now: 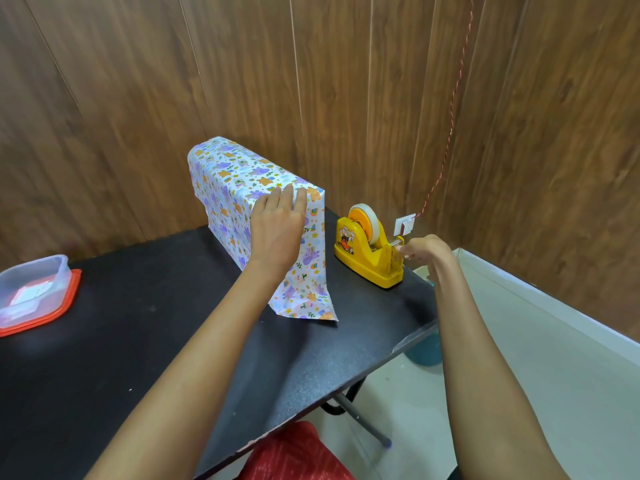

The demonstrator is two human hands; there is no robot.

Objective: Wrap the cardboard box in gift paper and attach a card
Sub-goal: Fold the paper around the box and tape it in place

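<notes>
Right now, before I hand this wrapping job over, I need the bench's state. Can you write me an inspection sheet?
Surface: black table.
Job's things: box upright, covered in gift paper; paper flap loose at the near end; yellow tape dispenser to its right; no card seen on the box.
Clutter: clear container on a red lid, papers inside.
Hands: left hand flat on the paper; right hand curled at the dispenser's cutter, tape pinch unclear.
Cables: red twisted cord down the wall.
Surroundings: wood-panel walls; teal bucket under the table.
</notes>
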